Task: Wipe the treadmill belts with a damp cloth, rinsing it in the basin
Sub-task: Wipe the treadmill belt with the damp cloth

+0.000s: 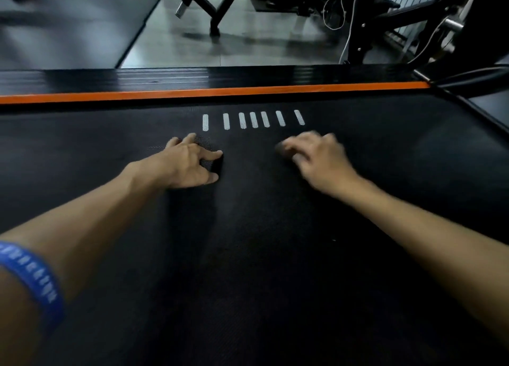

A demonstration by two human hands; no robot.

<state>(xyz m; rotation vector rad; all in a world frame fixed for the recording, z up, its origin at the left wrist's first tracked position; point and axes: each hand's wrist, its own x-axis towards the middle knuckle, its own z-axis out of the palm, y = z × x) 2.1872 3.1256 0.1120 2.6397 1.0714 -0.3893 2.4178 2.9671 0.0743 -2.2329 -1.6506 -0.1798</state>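
A black treadmill belt [261, 241] fills the lower view, with a row of several short white marks [253, 120] near its far side. My left hand [190, 164] lies palm down with spread fingers and presses a dark mesh cloth [205, 144] flat on the belt. The cloth shows between and beyond the fingers and is hard to tell from the belt. My right hand [319, 159] is blurred and rests palm down on the belt to the right, fingertips touching the surface. I see nothing clearly held in it.
An orange stripe [220, 92] and a black ribbed side rail [192, 76] border the belt's far edge. Beyond lie a grey floor, black gym machine frames [209, 4] and loose white cables [349, 21]. A treadmill upright [468, 79] rises at the right. No basin is in view.
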